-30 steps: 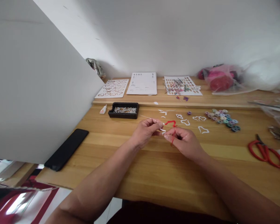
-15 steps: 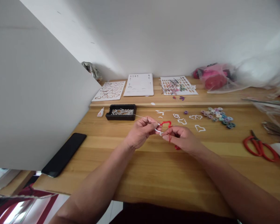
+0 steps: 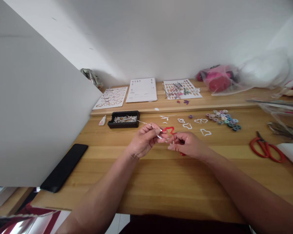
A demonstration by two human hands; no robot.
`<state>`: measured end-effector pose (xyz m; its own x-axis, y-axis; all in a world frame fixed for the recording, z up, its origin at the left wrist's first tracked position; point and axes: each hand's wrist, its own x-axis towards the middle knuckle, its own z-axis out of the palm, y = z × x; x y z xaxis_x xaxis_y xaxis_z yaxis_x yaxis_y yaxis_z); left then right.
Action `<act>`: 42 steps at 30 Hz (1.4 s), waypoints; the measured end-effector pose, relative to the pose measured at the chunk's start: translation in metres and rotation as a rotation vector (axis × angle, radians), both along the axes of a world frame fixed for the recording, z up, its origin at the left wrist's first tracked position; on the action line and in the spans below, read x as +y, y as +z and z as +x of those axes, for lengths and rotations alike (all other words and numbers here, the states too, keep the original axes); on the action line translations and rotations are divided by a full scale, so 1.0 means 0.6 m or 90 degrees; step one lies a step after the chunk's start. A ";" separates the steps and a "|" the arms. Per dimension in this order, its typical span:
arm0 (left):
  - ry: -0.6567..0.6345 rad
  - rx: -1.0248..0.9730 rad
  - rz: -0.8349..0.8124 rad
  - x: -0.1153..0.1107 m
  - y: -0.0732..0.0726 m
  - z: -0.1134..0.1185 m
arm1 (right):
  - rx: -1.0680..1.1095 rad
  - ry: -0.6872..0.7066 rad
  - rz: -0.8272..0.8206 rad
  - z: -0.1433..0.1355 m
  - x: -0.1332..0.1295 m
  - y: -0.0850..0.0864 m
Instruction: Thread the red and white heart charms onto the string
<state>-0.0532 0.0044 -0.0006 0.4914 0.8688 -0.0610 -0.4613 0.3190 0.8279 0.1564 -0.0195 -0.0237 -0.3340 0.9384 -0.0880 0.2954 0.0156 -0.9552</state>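
Note:
My left hand (image 3: pixel 144 140) pinches a white cut-out shape (image 3: pixel 159 136) between thumb and fingers. Part of its outline is wrapped in red thread (image 3: pixel 169 128), and a thin wire (image 3: pixel 145 123) sticks out from it to the upper left. Close beside it, my right hand (image 3: pixel 190 145) is closed on the loose red thread (image 3: pixel 175 143), which runs down across its fingers. A small red spool (image 3: pixel 182 154) shows just below that hand, mostly hidden. More white cut-outs (image 3: pixel 187 125) lie on the table beyond the hands.
A black tray (image 3: pixel 124 119) of beads and a glue bottle (image 3: pixel 102 120) stand behind my left hand. Several thread bobbins (image 3: pixel 226 119) and red-handled scissors (image 3: pixel 266 149) are at right. A phone (image 3: pixel 64 167) lies left. Sheets (image 3: pixel 142 90) rest on the raised ledge.
The view has shifted slightly, so the table appears further left. My right fingers have moved on the thread, and the red spool is now more hidden below the hand. The left grip stays the same.

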 end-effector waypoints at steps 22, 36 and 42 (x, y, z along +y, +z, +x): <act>0.071 0.022 -0.010 0.005 0.015 -0.005 | 0.102 -0.344 0.002 0.089 0.047 0.008; 0.119 -0.020 0.078 -0.006 0.056 0.000 | 0.337 -0.203 0.063 -0.068 -0.014 0.104; 0.178 -0.012 0.114 0.007 0.092 0.003 | 0.258 -0.202 0.092 -0.093 -0.006 0.105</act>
